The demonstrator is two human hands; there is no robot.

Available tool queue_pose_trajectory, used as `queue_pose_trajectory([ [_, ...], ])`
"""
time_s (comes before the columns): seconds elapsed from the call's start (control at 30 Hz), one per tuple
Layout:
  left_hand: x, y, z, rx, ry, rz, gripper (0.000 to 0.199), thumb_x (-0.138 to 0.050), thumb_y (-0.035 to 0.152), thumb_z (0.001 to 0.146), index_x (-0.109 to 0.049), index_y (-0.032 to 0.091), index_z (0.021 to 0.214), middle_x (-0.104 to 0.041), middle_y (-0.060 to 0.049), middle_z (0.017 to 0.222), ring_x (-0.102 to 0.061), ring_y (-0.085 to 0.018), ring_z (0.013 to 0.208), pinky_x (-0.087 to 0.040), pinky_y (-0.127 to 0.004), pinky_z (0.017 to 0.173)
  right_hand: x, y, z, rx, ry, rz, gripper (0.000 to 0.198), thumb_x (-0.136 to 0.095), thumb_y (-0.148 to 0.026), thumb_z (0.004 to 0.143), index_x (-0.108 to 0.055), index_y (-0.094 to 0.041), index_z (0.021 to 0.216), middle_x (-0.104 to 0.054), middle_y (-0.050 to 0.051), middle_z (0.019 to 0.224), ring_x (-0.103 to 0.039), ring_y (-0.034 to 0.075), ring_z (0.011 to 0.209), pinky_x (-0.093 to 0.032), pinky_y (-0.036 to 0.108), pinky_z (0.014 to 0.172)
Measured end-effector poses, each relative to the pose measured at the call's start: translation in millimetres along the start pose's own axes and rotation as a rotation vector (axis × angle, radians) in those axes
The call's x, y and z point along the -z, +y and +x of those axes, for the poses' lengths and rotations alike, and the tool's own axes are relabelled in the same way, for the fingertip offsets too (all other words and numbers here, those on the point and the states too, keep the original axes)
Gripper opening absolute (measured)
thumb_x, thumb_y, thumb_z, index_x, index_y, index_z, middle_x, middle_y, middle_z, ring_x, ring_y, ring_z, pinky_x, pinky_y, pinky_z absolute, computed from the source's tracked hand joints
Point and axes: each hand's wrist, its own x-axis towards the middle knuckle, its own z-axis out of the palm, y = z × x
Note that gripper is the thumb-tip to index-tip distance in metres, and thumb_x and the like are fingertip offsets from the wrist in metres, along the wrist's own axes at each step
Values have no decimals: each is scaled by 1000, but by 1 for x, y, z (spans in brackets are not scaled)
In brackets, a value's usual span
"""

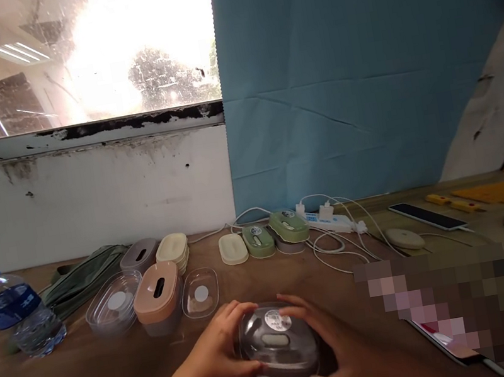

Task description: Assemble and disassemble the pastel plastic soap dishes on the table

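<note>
Near the front of the table, a rounded plastic box (pixel 292 355) with a clear cover sits between my two hands. It has a round white sticker and a pale oblong piece on its top. My left hand (pixel 222 349) grips its left side, thumb at the near edge and fingers over the far edge. My right hand (pixel 339 347) curves round the right side, fingertips on the far top edge and thumb at the near right corner. The box's underside is hidden. Closest to my left hand lies a clear lid (pixel 202 301) with a round white sticker.
Left of the hands are a peach-lidded box (pixel 157 292), a clear tray (pixel 109 316), a green bag (pixel 87 281) and a water bottle (pixel 18 314). Green lids (pixel 289 227) and cream lids (pixel 173 249) stand behind. A power strip (pixel 328 221) with cables and a phone (pixel 443 340) lie right.
</note>
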Motion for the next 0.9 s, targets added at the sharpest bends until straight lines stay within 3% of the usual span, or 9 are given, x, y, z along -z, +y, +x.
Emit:
queue_pose_trajectory([
  [0.07, 0, 2, 0, 5, 23, -22, 68, -73, 30, 57, -44, 23, 119, -51, -6, 113, -48, -22, 105, -40, -33, 91, -4, 3, 5, -78, 13, 97, 81, -70, -27, 60, -33, -23, 133, -34, 12, 137, -37, 29, 123, -33, 40, 99],
  [0.13, 0, 4, 1, -3, 40, -35, 62, -71, 32, 61, -45, 23, 117, -52, -6, 112, -48, -21, 103, -41, -32, 91, -5, 6, 9, -93, 21, 168, 74, -68, -26, 64, -35, -23, 130, -41, 11, 130, -42, 26, 118, -37, 37, 97],
  [0.3, -2, 15, 3, -40, 169, -67, 40, -55, 29, 79, -42, 22, 116, -47, -9, 115, -51, -18, 98, -43, -32, 88, 0, 15, 29, -16, 252, 186, 23, -54, -30, 79, -57, -20, 100, -57, 8, 104, -53, 22, 100, -42, 34, 87],
  [0.37, -2, 17, 4, -36, 286, -65, 39, -48, 26, 83, -36, 24, 120, -41, -10, 121, -52, -15, 92, -45, -31, 85, 1, 19, 47, -68, 353, 249, 16, -52, -34, 81, -56, -20, 87, -60, 5, 85, -57, 18, 81, -47, 30, 73],
  [0.43, 0, 15, 2, -24, 468, -9, 43, -47, 24, 84, -30, 25, 123, -35, -11, 123, -51, -13, 86, -45, -32, 82, 3, 21, 73, -142, 445, 397, 23, -56, -40, 77, -49, -21, 87, -58, 1, 75, -56, 15, 65, -47, 25, 55],
  [0.5, 1, 8, -5, 18, 661, 99, 43, -49, 23, 82, -30, 23, 121, -35, -10, 116, -50, -13, 81, -46, -34, 80, 3, 22, 107, -244, 459, 486, 31, -57, -42, 75, -42, -22, 94, -57, -1, 75, -54, 12, 59, -44, 22, 48],
  [0.57, 1, -4, -15, 76, 761, 214, 36, -49, 23, 81, -35, 22, 114, -36, -8, 106, -47, -13, 75, -47, -34, 75, 3, 22, 143, -279, 401, 480, 29, -55, -39, 78, -40, -21, 96, -57, -2, 73, -53, 10, 55, -42, 19, 45],
  [0.7, -7, -31, -37, 166, 694, 342, 25, -47, 21, 80, -37, 20, 104, -37, -8, 101, -50, -16, 78, -49, -34, 72, -3, 23, 206, -355, 112, 401, 16, -45, -31, 88, -48, -16, 92, -58, -1, 68, -50, 7, 47, -40, 19, 42],
  [0.9, -15, -54, -44, 240, 598, 378, 20, -41, 16, 81, -39, 17, 101, -41, -9, 98, -54, -19, 87, -49, -35, 75, -30, 20, 250, -396, -288, 131, 23, -51, -29, 88, -55, -14, 104, -58, 5, 101, -59, 15, 82, -51, 32, 70],
])
